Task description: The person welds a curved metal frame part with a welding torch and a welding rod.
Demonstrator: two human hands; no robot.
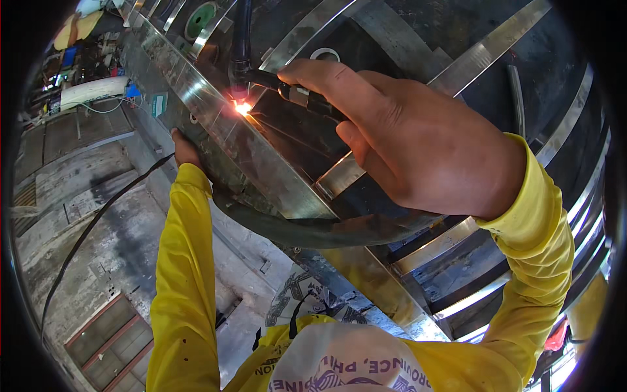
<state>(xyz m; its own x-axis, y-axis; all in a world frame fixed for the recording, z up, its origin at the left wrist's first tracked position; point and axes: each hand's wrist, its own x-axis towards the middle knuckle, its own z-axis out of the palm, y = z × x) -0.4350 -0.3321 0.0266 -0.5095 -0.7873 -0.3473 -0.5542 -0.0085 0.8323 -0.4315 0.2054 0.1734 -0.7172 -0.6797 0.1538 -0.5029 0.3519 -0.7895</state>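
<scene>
A welding torch (242, 49) with a long black upright part and a pinkish nozzle is in my right hand (418, 137). My fingers are closed round its dark handle. Below the nozzle, a bright orange-white glow lights the edge of a wide shiny metal bar (225, 134), where a narrower crossbar meets it. My left hand (186, 149) is at the left edge of the metalwork, near the wide bar. Its thumb points up, while most of its fingers are hidden.
Several shiny flat bars (490, 55) cross the dark work surface. A thick dark curved band (313, 232) runs below the wide bar. A green disc (200, 21) lies at the top left. A black cable (85, 238) trails over the grey floor (124, 228), and clutter sits far left.
</scene>
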